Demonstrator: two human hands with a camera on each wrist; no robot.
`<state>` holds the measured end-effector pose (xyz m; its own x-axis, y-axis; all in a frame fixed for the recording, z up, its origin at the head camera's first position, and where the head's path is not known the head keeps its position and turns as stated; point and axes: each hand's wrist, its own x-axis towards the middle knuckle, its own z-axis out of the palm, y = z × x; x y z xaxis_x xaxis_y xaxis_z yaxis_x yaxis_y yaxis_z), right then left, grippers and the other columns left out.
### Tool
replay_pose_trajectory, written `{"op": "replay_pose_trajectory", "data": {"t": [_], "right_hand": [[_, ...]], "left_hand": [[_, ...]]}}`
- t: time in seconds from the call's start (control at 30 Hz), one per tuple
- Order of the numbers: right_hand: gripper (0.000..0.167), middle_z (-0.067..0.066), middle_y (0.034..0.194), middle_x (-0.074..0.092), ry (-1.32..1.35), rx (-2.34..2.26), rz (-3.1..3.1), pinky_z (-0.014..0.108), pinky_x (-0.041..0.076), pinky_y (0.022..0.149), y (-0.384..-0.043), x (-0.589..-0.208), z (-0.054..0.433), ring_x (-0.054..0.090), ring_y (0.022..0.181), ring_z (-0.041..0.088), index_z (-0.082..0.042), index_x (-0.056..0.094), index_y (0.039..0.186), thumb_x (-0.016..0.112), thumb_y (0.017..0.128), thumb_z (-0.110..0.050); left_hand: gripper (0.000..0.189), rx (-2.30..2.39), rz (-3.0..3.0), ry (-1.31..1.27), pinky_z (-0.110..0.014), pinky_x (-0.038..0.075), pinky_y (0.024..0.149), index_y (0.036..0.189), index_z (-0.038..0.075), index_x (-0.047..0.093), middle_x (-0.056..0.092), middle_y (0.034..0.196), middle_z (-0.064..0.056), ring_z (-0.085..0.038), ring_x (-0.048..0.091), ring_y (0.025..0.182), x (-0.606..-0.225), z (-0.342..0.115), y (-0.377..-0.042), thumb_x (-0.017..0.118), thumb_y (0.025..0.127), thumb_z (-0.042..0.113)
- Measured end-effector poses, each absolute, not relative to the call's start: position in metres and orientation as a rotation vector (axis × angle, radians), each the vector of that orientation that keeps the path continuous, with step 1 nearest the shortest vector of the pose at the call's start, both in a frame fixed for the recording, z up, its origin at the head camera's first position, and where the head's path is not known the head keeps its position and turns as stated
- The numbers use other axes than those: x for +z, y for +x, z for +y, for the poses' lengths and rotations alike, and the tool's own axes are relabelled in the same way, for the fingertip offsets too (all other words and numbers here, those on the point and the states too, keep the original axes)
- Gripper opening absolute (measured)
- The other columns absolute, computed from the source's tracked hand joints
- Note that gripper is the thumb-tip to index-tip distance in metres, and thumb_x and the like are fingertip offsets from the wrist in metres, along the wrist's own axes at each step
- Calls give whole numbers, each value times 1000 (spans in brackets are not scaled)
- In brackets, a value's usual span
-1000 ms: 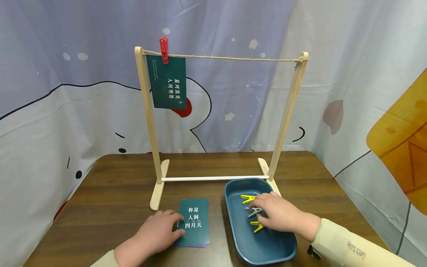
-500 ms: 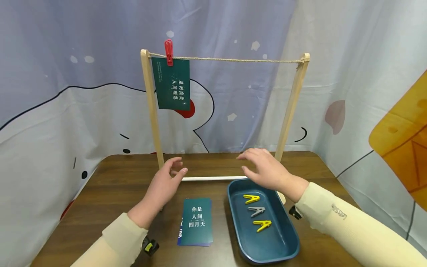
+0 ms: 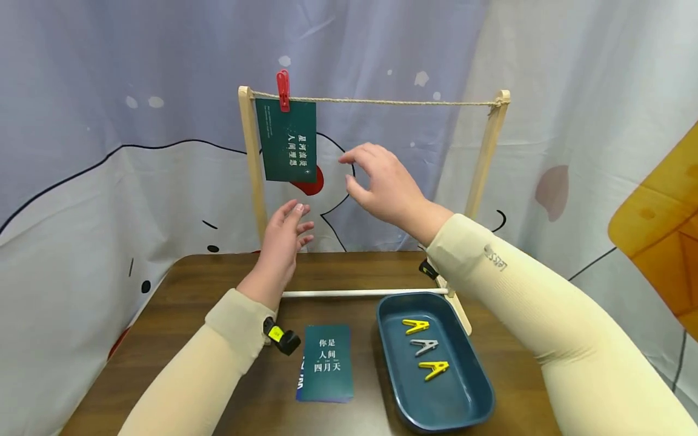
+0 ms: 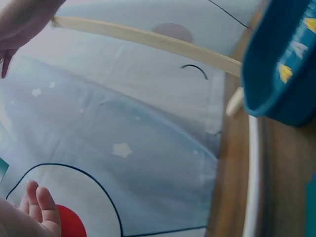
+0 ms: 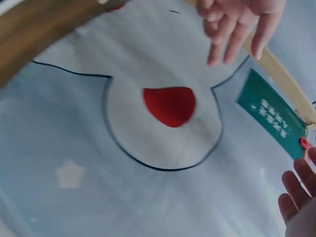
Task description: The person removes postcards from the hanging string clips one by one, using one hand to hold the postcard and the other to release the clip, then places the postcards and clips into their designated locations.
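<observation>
A dark green card (image 3: 289, 142) with white characters hangs sideways from the rope (image 3: 382, 101), held by a red clothespin (image 3: 283, 91) near the left post. Just below the card, my left hand (image 3: 282, 239) is raised with loosely bent fingers and holds nothing. To the card's right, my right hand (image 3: 384, 181) is in the air below the rope, its thumb and fingers apart and nothing between them. In the right wrist view the hanging card (image 5: 273, 114) shows beyond the right hand's fingertips (image 5: 295, 190). A stack of green cards (image 3: 327, 363) lies on the table.
A blue tray (image 3: 384, 363) at the right front holds two yellow clothespins (image 3: 416, 326) and a grey clothespin (image 3: 424, 346). The wooden frame's right post (image 3: 488, 154) and white crossbar (image 3: 362, 293) stand behind. A patterned curtain (image 3: 163, 200) hangs behind the brown table (image 3: 180, 339).
Both hands have risen, the left from the card stack and the right from the tray, toward the hanging card. The right hand has also moved left. The clothespins stay in the tray.
</observation>
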<state>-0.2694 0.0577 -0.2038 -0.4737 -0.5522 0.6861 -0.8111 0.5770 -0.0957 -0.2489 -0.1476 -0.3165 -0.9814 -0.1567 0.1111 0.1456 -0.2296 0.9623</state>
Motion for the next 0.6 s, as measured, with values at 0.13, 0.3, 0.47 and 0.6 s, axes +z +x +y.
{"op": "replay_pose_trajectory", "data": {"t": [0.13,0.3,0.47,0.6], "right_hand": [[32,1,128,60,1020,551,-2238,27,38,105,-272,-171,33,51,121,16,-10,62,127,55,98,-21],[40,-3,138,52,920,569,-2333,16,32,105,-274,-139,4,44,128,8,-16,53,139,50,101,-27],[54,-5,150,41,856,598,-2441,14,30,107,-279,-125,-20,39,133,3,-20,35,153,49,102,-32],[59,-7,155,34,800,654,-2554,16,30,108,-285,-116,-31,39,135,1,-23,23,158,44,104,-35]], "left_hand": [[59,-2454,-1651,5,-38,45,97,154,17,29,50,146,-3,-23,55,112,-304,-146,-257,48,104,42],[59,-2600,-1463,1,-32,48,92,154,19,27,47,149,-3,-24,54,114,-295,-149,-264,50,104,39],[58,-2674,-1251,13,-29,48,87,153,20,30,48,146,-4,-20,56,107,-293,-149,-269,56,102,32],[51,-2667,-1191,-1,-29,48,89,148,20,39,50,142,-4,-21,55,108,-288,-144,-271,57,101,29]]}}
